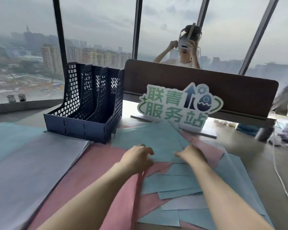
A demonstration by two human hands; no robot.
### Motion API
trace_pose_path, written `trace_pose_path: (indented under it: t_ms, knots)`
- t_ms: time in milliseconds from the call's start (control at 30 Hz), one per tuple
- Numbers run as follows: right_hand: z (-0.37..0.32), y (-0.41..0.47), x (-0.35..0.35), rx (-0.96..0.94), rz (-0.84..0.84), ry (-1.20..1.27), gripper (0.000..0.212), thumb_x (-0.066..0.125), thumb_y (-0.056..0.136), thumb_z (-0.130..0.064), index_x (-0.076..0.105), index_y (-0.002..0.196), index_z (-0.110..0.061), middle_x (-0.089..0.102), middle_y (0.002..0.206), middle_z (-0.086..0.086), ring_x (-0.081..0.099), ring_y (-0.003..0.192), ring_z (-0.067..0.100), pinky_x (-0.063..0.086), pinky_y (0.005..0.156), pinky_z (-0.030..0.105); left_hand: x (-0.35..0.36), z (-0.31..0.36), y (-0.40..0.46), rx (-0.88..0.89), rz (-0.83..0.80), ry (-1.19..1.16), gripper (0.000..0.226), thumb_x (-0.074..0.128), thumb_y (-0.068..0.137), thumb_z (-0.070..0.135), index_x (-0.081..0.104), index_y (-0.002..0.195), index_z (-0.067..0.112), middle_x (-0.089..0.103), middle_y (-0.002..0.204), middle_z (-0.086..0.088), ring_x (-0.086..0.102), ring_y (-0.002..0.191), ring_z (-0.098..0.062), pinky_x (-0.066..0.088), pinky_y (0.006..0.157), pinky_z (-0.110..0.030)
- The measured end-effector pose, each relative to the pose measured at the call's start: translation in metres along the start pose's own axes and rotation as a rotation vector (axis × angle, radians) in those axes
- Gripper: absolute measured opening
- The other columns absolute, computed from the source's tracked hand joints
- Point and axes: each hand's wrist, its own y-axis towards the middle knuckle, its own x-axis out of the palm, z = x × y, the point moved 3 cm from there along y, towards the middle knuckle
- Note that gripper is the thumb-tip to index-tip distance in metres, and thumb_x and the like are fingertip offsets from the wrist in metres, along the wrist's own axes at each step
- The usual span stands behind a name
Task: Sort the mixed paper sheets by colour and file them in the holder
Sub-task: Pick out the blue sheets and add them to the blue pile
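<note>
Desk (239, 146): left grip (136, 159) pinches pink sheets (96, 165).

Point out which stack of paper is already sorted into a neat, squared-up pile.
The pale lilac pile at the left of the desk, beside the file holder. Its edges line up, while the blue and pink sheets under both hands lie fanned and mixed.
</note>
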Motion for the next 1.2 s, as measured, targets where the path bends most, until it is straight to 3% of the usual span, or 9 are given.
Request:
trace_pose_path:
  t_ms: [133, 300, 433, 567, 667, 833, 933, 1033, 1200]
  knots:
    - [-0.011, 0.019, 0.006, 0.060, -0.081, 0.019, 0.058, 0.075, 0.072, -0.043, 0.060, 0.120, -0.014, 0.065, 0.118, 0.005, 0.064, 0.106, 0.024, 0.048, 0.079, 0.024, 0.018, 0.009, 0.015, -0.037, -0.046, 0.090, 0.034, 0.070, 0.081, 0.034, 0.066, 0.115, 0.031, 0.062, 0.115, 0.006, 0.060, 0.107, -0.020, 0.050, 0.088, -0.030]
    - [-0.018, 0.027, 0.004, -0.066, 0.040, 0.122, 0.019, 0.051, 0.082, -0.013, 0.059, 0.097, -0.006, 0.062, 0.071, 0.006, 0.062, 0.069, 0.025, 0.043, 0.056, 0.024, 0.021, 0.008, 0.018, -0.073, -0.025, -0.023, 0.012, 0.067, 0.083, 0.027, 0.072, 0.091, 0.020, 0.068, 0.089, 0.005, 0.064, 0.079, -0.013, 0.045, 0.066, -0.021]
    - [-0.016, 0.015, -0.018, -0.113, 0.216, 0.608, 0.013, 0.046, 0.087, -0.017, 0.057, 0.089, -0.012, 0.068, 0.068, 0.006, 0.067, 0.049, 0.028, 0.059, 0.061, 0.041, 0.026, 0.017, 0.020, -0.356, -0.143, -0.804, 0.034, 0.067, 0.090, 0.035, 0.068, 0.091, 0.001, 0.071, 0.075, -0.008, 0.062, 0.048, -0.011, 0.048, 0.047, -0.018]
    - [-0.017, -0.003, -0.035, -0.065, 0.197, 0.989, 0.013, 0.048, 0.093, -0.017, 0.059, 0.095, -0.011, 0.064, 0.086, 0.005, 0.060, 0.038, 0.022, 0.044, 0.042, 0.026, 0.028, 0.031, 0.031, -0.567, -0.205, -1.440, 0.051, 0.063, 0.088, 0.048, 0.054, 0.106, 0.002, 0.067, 0.101, -0.022, 0.068, 0.075, -0.029, 0.059, 0.062, -0.033]
    - [-0.023, -0.021, -0.041, -0.191, -0.015, 1.052, 0.013, 0.053, 0.096, -0.013, 0.064, 0.101, -0.012, 0.066, 0.087, 0.009, 0.059, 0.049, 0.021, 0.044, 0.042, 0.023, 0.021, 0.029, 0.048, -0.577, 0.038, -1.704, 0.035, 0.066, 0.090, 0.039, 0.055, 0.106, 0.010, 0.064, 0.106, -0.018, 0.067, 0.089, -0.032, 0.058, 0.072, -0.042]
    - [-0.015, -0.022, -0.031, -0.328, -0.186, 0.826, 0.024, 0.052, 0.098, -0.015, 0.070, 0.103, 0.001, 0.071, 0.105, 0.018, 0.063, 0.081, 0.024, 0.044, 0.061, 0.029, 0.002, -0.004, 0.041, -0.714, 0.479, -1.563, 0.012, 0.049, 0.094, 0.004, 0.056, 0.100, 0.012, 0.062, 0.088, -0.007, 0.062, 0.079, -0.026, 0.055, 0.065, -0.038]
    - [-0.016, 0.005, -0.017, -0.465, -0.062, 0.169, 0.039, 0.049, 0.087, -0.006, 0.066, 0.120, -0.019, 0.062, 0.132, 0.005, 0.059, 0.112, 0.019, 0.046, 0.088, 0.027, -0.005, -0.031, 0.022, -0.690, 0.535, -1.366, 0.022, 0.044, 0.089, 0.000, 0.057, 0.088, 0.018, 0.065, 0.094, -0.012, 0.063, 0.079, -0.028, 0.056, 0.072, -0.045]
    - [-0.037, 0.018, -0.001, -0.649, -0.184, -0.414, 0.066, 0.049, 0.085, -0.005, 0.039, 0.149, -0.021, 0.026, 0.161, 0.000, 0.027, 0.146, 0.021, 0.026, 0.118, 0.033, -0.012, -0.054, 0.006, -0.717, 0.554, -1.223, 0.023, 0.046, 0.082, 0.000, 0.063, 0.083, 0.015, 0.069, 0.100, -0.021, 0.067, 0.089, -0.037, 0.057, 0.075, -0.051]
    - [-0.071, 0.030, 0.007, -0.751, -0.245, -0.747, 0.070, 0.055, 0.086, -0.010, 0.033, 0.151, -0.024, 0.036, 0.155, 0.002, 0.040, 0.139, 0.027, 0.036, 0.113, 0.037, -0.010, -0.087, -0.005, -0.760, 0.585, -1.175, 0.031, 0.047, 0.058, 0.010, 0.068, 0.080, 0.010, 0.072, 0.090, -0.016, 0.069, 0.089, -0.038, 0.057, 0.080, -0.057]
